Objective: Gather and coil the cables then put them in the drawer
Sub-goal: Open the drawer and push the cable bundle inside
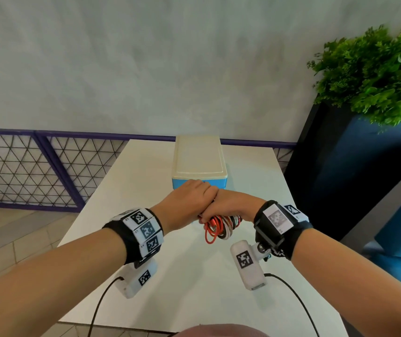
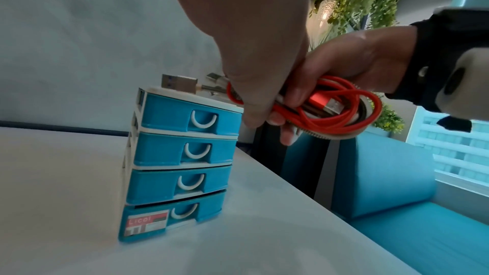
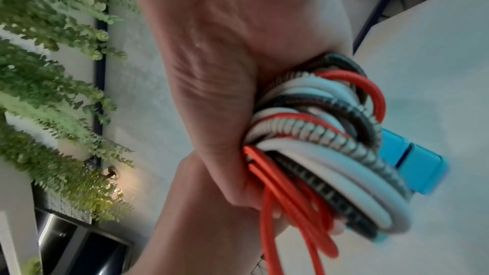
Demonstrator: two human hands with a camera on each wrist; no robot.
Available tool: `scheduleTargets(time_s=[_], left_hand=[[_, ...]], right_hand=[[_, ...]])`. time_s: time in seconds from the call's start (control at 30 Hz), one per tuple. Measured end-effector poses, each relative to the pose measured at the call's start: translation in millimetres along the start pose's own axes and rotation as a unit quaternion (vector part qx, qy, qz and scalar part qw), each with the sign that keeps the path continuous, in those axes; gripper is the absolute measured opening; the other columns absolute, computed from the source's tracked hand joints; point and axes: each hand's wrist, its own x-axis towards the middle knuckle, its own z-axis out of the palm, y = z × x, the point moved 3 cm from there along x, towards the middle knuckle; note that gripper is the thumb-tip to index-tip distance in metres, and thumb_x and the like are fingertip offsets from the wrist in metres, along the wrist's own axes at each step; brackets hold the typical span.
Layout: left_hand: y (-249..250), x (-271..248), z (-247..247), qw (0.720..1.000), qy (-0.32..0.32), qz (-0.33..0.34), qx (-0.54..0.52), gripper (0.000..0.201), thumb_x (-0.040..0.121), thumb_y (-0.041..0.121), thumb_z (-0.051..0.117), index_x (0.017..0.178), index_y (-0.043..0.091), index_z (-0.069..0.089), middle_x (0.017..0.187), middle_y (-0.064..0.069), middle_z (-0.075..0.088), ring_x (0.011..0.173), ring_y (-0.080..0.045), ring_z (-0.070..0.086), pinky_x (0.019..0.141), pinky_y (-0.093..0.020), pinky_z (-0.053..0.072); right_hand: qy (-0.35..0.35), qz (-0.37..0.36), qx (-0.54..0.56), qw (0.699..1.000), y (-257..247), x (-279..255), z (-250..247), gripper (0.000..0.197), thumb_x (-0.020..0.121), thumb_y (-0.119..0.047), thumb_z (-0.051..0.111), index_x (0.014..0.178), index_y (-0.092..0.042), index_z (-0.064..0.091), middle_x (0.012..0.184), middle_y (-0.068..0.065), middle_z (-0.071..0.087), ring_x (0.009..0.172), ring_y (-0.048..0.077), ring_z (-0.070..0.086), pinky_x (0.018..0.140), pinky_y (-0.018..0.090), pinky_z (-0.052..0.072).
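Observation:
A coiled bundle of cables [image 1: 218,226], red, white and dark braided, hangs above the white table [image 1: 126,190]. My right hand [image 1: 232,203] grips the bundle [image 3: 330,147] in its fist. My left hand [image 1: 192,197] meets it from the left, and its thumb [image 2: 251,95] and fingers pinch the end of the coil [image 2: 341,116] where metal USB plugs [image 2: 179,83] stick out. Just behind the hands stands a small drawer unit [image 1: 199,161] with a cream top. Its four blue drawers [image 2: 185,154] have white loop handles, and the top drawer [image 2: 169,116] is level with the cables.
The table's right edge [image 2: 291,185] drops off beside the drawer unit, with blue seating [image 2: 397,216] below. A dark planter with green foliage [image 1: 374,74] stands at the far right. A grey wall and a wire-mesh railing [image 1: 24,166] lie behind the table.

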Motion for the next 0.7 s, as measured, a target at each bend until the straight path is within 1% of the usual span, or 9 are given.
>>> scheduleTargets(time_s=[0.1, 0.17, 0.27, 0.37, 0.47, 0.53, 0.57, 0.63, 0.7], left_hand=[[6, 2, 8, 0.999, -0.019, -0.029, -0.016, 0.023, 0.079, 0.024, 0.066, 0.095, 0.014, 0.053, 0.085, -0.002, 0.061, 0.075, -0.021, 0.056, 0.07, -0.036, 0.047], [11, 3, 12, 0.999, -0.031, -0.043, -0.014, 0.021, 0.077, 0.022, 0.066, 0.092, 0.014, 0.053, 0.083, -0.002, 0.062, 0.073, -0.022, 0.058, 0.066, -0.035, 0.046], [17, 6, 11, 0.997, -0.044, -0.061, -0.002, 0.013, 0.075, 0.015, 0.064, 0.08, 0.012, 0.052, 0.074, -0.006, 0.062, 0.065, -0.027, 0.058, 0.058, -0.033, 0.036], [13, 7, 13, 0.99, -0.091, -0.11, 0.015, 0.012, 0.082, 0.019, 0.055, 0.092, 0.011, 0.053, 0.089, -0.007, 0.066, 0.08, -0.03, 0.062, 0.064, -0.032, 0.033], [2, 6, 18, 0.977, -0.131, -0.169, -0.009, 0.027, 0.082, 0.025, 0.056, 0.106, 0.014, 0.052, 0.099, -0.005, 0.068, 0.087, -0.029, 0.065, 0.067, -0.033, 0.043], [-3, 6, 20, 0.973, -0.137, -0.184, -0.03, 0.034, 0.082, 0.03, 0.059, 0.111, 0.014, 0.052, 0.097, -0.005, 0.067, 0.086, -0.029, 0.065, 0.063, -0.032, 0.044], [-4, 6, 19, 0.969, -0.143, -0.193, -0.052, 0.028, 0.082, 0.03, 0.058, 0.106, 0.015, 0.054, 0.092, -0.005, 0.066, 0.083, -0.029, 0.064, 0.061, -0.031, 0.042], [-7, 7, 16, 0.957, -0.154, -0.216, -0.115, 0.012, 0.079, 0.024, 0.059, 0.087, 0.016, 0.054, 0.077, -0.002, 0.061, 0.073, -0.027, 0.059, 0.057, -0.03, 0.04], [-10, 5, 16, 0.943, -0.174, -0.23, -0.166, 0.013, 0.071, 0.016, 0.062, 0.081, 0.012, 0.055, 0.073, -0.004, 0.063, 0.068, -0.024, 0.058, 0.054, -0.03, 0.044]], right_hand=[[-0.018, -0.007, -0.067, 0.998, 4, -1, -2, 0.01, 0.075, -0.023, 0.074, 0.082, -0.019, 0.067, 0.076, -0.003, 0.067, 0.066, 0.008, 0.061, 0.063, 0.02, 0.051], [-0.044, -0.009, -0.095, 0.994, 7, -1, -3, 0.01, 0.077, -0.025, 0.073, 0.079, -0.02, 0.065, 0.073, -0.005, 0.065, 0.064, 0.007, 0.06, 0.059, 0.017, 0.046], [-0.037, 0.011, -0.148, 0.988, 16, 1, -5, 0.024, 0.076, -0.036, 0.072, 0.088, -0.016, 0.068, 0.079, -0.002, 0.067, 0.07, 0.011, 0.059, 0.067, 0.022, 0.049], [0.061, 0.014, -0.202, 0.977, 18, -2, -6, 0.044, 0.073, -0.051, 0.072, 0.101, -0.018, 0.065, 0.094, 0.0, 0.068, 0.084, 0.017, 0.063, 0.076, 0.03, 0.051], [0.21, -0.042, -0.34, 0.916, 12, -12, 4, 0.065, 0.076, -0.065, 0.062, 0.121, -0.019, 0.051, 0.112, -0.001, 0.061, 0.103, 0.021, 0.058, 0.087, 0.035, 0.042], [0.26, -0.08, -0.41, 0.87, 10, -15, 23, 0.095, 0.075, -0.069, 0.059, 0.144, -0.01, 0.031, 0.136, 0.004, 0.049, 0.126, 0.025, 0.044, 0.104, 0.044, 0.032], [0.26, -0.077, -0.444, 0.854, 12, -14, 33, 0.108, 0.075, -0.07, 0.059, 0.15, -0.005, 0.017, 0.145, 0.008, 0.04, 0.136, 0.028, 0.034, 0.111, 0.05, 0.025], [0.261, -0.047, -0.5, 0.824, 20, -6, 41, 0.115, 0.078, -0.067, 0.058, 0.151, 0.0, 0.0, 0.153, 0.013, 0.029, 0.144, 0.033, 0.021, 0.114, 0.057, 0.015], [0.274, -0.036, -0.52, 0.808, 28, 2, 38, 0.105, 0.081, -0.055, 0.065, 0.151, 0.0, 0.008, 0.146, 0.015, 0.04, 0.141, 0.035, 0.029, 0.112, 0.06, 0.017]])
